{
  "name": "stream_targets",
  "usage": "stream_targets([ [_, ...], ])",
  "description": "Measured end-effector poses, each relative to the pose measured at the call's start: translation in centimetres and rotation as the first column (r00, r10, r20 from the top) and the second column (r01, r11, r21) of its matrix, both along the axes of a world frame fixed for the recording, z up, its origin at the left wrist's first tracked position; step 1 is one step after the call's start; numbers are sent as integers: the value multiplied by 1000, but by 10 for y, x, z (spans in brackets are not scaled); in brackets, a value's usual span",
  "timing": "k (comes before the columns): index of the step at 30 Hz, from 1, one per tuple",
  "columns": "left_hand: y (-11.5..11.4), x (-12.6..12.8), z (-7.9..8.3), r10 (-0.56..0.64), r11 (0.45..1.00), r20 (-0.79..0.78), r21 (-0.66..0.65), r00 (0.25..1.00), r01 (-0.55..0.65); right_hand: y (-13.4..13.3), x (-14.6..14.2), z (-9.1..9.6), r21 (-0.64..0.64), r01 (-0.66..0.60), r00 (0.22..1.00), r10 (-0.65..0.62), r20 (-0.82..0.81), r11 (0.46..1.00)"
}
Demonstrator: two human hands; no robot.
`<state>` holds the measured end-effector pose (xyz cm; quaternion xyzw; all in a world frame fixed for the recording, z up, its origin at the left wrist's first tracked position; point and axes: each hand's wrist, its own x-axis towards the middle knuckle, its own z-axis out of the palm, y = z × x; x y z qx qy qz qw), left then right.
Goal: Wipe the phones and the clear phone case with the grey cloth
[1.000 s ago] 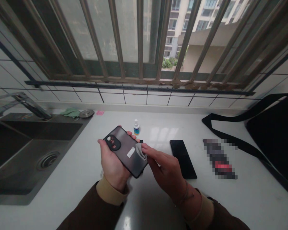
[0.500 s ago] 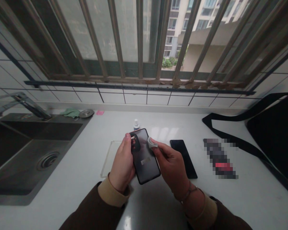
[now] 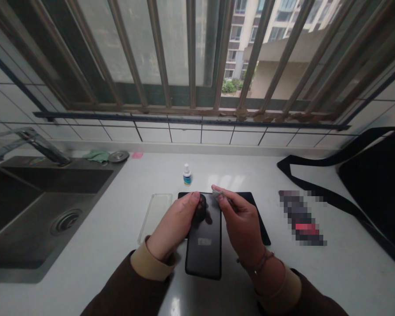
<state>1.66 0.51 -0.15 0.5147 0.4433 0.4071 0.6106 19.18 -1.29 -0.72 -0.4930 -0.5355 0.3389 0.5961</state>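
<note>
Lying under both hands (image 3: 173, 228) (image 3: 242, 224): black smartphone (image 3: 204, 256)

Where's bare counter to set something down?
Bare counter runs between the sink and the clear phone case, and right of the blurred package. Crowded under the left hand and right hand, where a black phone lies over another.

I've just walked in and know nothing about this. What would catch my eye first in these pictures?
Your eye would likely go to the middle of the counter, where the left hand rests on the camera bump of a black smartphone and the right hand pinches a small grey cloth at its top edge. A clear phone case lies just left of them. Behind, rusty metal window bars cross the view of apartment buildings.
</note>
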Motion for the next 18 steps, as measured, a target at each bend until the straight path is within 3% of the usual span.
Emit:
stream_targets([
  [5,-3,6,1,29,985,141,-172,990,-5,3,-2,-7,-66,-94,981,81,-176,993],
  [8,-4,8,6,93,957,221,-289,971,-26,10,-1,-17,-148,-94,944,41,-326,985],
  [10,-5,8,10,131,936,232,-349,964,-43,15,2,-20,-171,-4,960,-44,-275,985],
  [13,-6,8,11,108,932,216,-361,970,-23,18,6,-16,-90,97,993,-102,-63,991],
  [15,-7,9,10,52,945,206,-326,977,19,14,5,-9,-14,27,1000,-27,14,1000],
  [18,-8,10,7,26,950,188,-312,982,34,5,1,-1,90,-120,993,120,4,989],
])
